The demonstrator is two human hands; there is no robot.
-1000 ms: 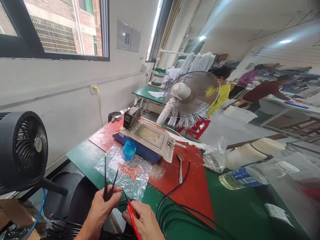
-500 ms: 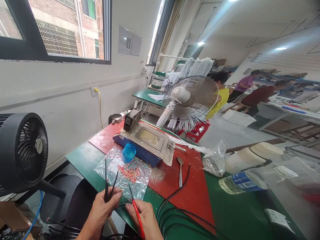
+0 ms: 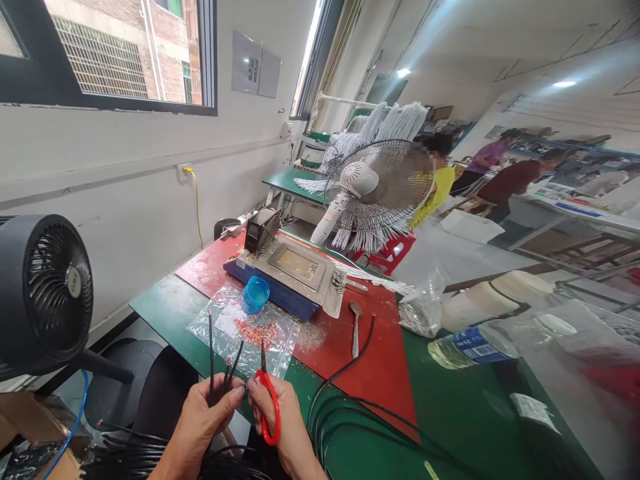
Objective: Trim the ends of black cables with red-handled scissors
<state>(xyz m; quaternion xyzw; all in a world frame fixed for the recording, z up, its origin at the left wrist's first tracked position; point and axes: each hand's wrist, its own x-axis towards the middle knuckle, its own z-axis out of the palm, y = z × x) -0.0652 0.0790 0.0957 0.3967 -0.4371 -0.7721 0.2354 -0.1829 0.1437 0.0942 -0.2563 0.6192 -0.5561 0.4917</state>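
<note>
My left hand (image 3: 207, 413) grips a few thin black cable ends (image 3: 220, 363) that stick up between its fingers. My right hand (image 3: 280, 417) holds red-handled scissors (image 3: 267, 397), blades pointing up, right beside the cable ends. Both hands sit at the near edge of the green table (image 3: 165, 307), their fingertips touching. Just beyond them lies a clear plastic bag (image 3: 240, 330) strewn with small red bits, and a blue cup (image 3: 255, 294) stands on it.
A black fan (image 3: 43, 293) stands at left. A blue-based machine (image 3: 293, 277) sits on the red mat (image 3: 380, 360), with a spoon (image 3: 354, 327), black cables (image 3: 350, 413), a water bottle (image 3: 470, 347) and a white fan (image 3: 373, 193) beyond. Other people work far right.
My right hand has turned the scissors more upright and brought them closer to the cable ends in my left hand. The view shifted slightly.
</note>
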